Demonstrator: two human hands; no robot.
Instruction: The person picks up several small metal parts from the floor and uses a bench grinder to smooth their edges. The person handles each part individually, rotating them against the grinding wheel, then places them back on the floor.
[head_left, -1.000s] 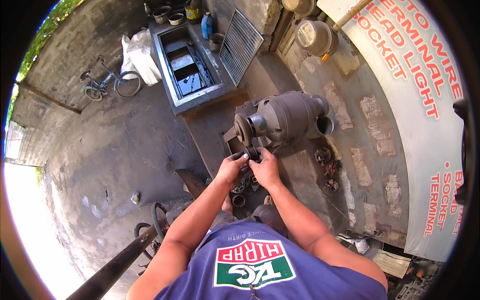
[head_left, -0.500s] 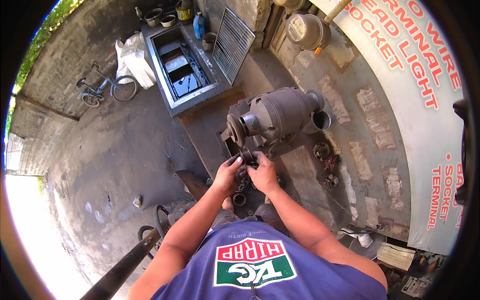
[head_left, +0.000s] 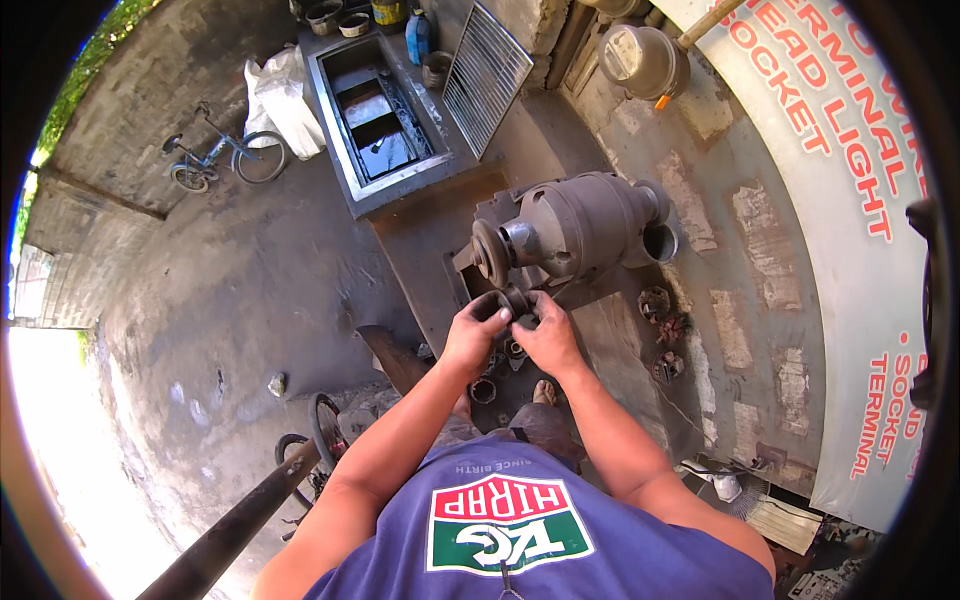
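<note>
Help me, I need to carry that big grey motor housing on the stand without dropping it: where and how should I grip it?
Probably grip the motor housing around its wide rounded body, one hand on each side, coming from above. The narrow neck and disc at its front taper and look greasy, so they would likely slip. Both hands, left hand and right hand, are now busy with a small ring.

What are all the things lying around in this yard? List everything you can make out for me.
Machine housing: one, grey, on the dark slab ahead of the hands.
Small round part: one, dark, gripped by both hands.
Metal trough: one, grey, holding dark liquid, upper middle.
Metal grille: one, grey, leaning right of the trough.
Bicycle: one, blue, upper left.
White sack: one, left of the trough.
Round metal parts: several, rusty, on the ground at right.
Banner: one, white with red lettering, right.
Left hand: on the part.
Right hand: on the part.
</note>
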